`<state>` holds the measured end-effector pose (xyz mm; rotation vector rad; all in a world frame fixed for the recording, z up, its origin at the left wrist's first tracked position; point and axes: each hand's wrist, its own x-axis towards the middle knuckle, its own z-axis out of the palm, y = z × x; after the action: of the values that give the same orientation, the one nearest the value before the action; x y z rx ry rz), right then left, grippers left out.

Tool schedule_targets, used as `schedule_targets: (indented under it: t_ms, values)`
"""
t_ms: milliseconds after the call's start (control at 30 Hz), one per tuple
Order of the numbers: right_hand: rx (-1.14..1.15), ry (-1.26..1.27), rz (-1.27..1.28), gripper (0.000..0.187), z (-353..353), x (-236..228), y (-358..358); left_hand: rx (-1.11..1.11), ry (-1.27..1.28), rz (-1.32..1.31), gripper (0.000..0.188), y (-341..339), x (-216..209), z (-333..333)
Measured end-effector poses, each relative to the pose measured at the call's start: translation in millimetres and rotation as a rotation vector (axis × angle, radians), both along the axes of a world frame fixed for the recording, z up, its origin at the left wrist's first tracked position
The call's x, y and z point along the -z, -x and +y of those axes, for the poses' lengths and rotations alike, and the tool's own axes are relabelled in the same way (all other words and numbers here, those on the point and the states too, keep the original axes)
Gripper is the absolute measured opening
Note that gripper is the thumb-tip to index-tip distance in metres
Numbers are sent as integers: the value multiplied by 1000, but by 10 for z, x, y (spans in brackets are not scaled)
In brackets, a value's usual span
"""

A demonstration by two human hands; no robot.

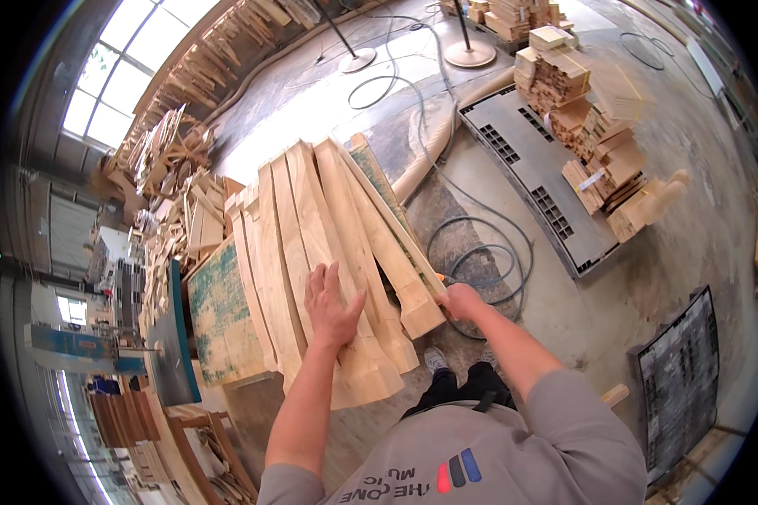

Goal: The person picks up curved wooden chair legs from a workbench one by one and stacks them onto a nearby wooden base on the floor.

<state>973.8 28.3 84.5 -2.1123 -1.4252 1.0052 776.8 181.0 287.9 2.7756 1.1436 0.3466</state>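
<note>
Several long, pale, curved wooden pieces (297, 227) lie side by side on a worn bench top (215, 307) with green patches, their near ends overhanging its edge. My left hand (333, 307) rests on the middle pieces, palm down with its fingers spread. At the right side of the row, my right hand (461, 300) is closed beside the thick end of the rightmost wooden piece (419, 310). A small orange bit shows by its fingers. What it grips is mostly hidden.
A dark hose (514, 244) lies coiled on the floor to the right. Beyond it, stacked wooden parts (589, 126) stand on a grey plastic pallet (531, 181). Another dark pallet (680, 379) is at the lower right. Scrap wood (177, 202) and a blue-green machine table (175, 345) stand left.
</note>
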Motion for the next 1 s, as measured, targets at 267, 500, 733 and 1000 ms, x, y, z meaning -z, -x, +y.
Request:
schedule_targets:
  t_ms: [267, 500, 733, 1000]
  values:
    - [408, -318, -33, 28, -552, -83, 331, -21, 5, 9, 71, 68, -8, -1]
    - [443, -322, 142, 22, -1483, -105, 516, 37, -59, 43, 70, 2, 144, 194]
    - [760, -361, 294, 21, -2423, -523, 1217, 97, -88, 186, 73, 47, 315, 456]
    - [1857, -52, 130, 53, -3755, -60, 4032, 69, -93, 243, 84, -205, 301, 506]
